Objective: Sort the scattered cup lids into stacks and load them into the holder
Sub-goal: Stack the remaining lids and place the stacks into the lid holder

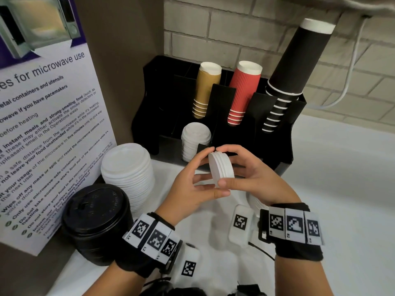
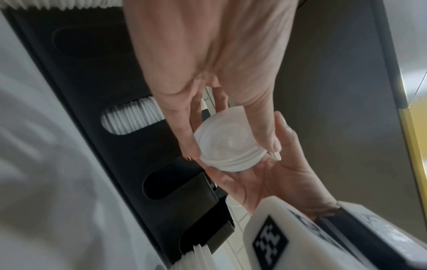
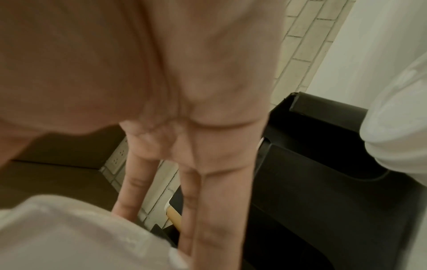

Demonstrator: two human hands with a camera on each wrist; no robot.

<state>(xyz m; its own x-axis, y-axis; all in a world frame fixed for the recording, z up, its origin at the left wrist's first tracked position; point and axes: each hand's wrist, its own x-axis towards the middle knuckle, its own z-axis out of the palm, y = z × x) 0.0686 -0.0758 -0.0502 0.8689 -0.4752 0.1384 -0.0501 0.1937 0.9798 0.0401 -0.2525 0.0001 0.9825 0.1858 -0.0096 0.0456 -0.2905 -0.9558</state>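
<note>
Both hands hold one small stack of white lids (image 1: pixel 221 167) on edge just in front of the black holder (image 1: pixel 277 133): the left hand (image 1: pixel 188 186) and right hand (image 1: pixel 254 176) curl their fingers and thumbs round its rim, fingertips meeting over the top. I count about four lids in it. In the holder one white lid stack (image 1: pixel 195 144) fills a front slot and three cup stacks stand behind, tan (image 1: pixel 205 90), red (image 1: pixel 243 92) and black (image 1: pixel 292 71); left of the holder sit two larger lid piles, one white (image 1: pixel 128 174), one black (image 1: pixel 96 221), beside a microwave notice (image 1: pixel 42 124).
</note>
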